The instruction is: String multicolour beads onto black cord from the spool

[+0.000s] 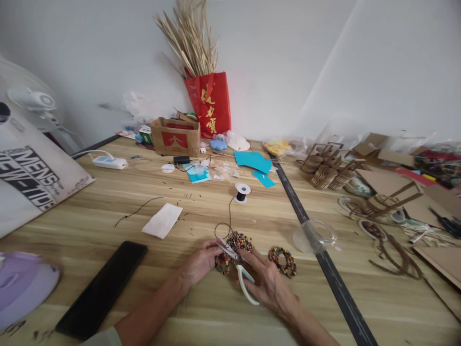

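Note:
My left hand point(201, 262) pinches a multicoloured bead bracelet point(223, 263) near the front of the wooden table point(230, 206). My right hand point(268, 283) grips white-handled scissors point(243, 276), their blades pointing up-left toward the beads. A pile of loose coloured beads point(239, 240) lies just behind the hands. Black cord runs from there up to a small white spool point(242, 191). Finished bead bracelets point(283, 261) lie right of my right hand.
A black phone point(103, 288) lies at front left, a white paper scrap point(163, 220) beyond it. A clear plastic lid point(315, 236), cardboard cutouts point(382, 202), a cardboard box point(175, 136), a red bag point(209, 103) and blue paper point(254, 161) sit farther back.

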The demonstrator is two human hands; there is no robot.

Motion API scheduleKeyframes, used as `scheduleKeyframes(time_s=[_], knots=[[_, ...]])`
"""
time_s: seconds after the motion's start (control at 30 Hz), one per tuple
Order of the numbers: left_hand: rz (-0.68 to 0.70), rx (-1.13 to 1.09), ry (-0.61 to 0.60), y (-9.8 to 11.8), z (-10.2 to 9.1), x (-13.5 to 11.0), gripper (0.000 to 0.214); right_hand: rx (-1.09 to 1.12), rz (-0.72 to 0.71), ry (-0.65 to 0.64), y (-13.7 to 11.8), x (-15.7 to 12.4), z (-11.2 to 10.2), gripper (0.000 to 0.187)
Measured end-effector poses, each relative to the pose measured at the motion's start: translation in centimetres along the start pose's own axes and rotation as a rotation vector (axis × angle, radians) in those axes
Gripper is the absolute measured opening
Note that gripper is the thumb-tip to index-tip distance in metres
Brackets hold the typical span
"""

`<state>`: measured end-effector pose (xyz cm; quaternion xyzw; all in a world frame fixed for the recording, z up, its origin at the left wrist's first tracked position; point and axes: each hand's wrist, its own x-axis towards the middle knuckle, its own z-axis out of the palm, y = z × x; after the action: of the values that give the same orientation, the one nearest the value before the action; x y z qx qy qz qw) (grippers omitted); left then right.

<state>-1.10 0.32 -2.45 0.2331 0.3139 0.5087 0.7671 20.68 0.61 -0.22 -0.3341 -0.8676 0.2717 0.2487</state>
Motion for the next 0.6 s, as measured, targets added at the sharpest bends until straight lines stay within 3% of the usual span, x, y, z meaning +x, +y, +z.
scheduleKeyframes(time_s=[0.6], knots=[[0.011,-0.002,0.006,0.1,0.0,-0.1,0.027,-0.011,-0.03,-0.096,1.1,-0.6,0.5,0.051]])
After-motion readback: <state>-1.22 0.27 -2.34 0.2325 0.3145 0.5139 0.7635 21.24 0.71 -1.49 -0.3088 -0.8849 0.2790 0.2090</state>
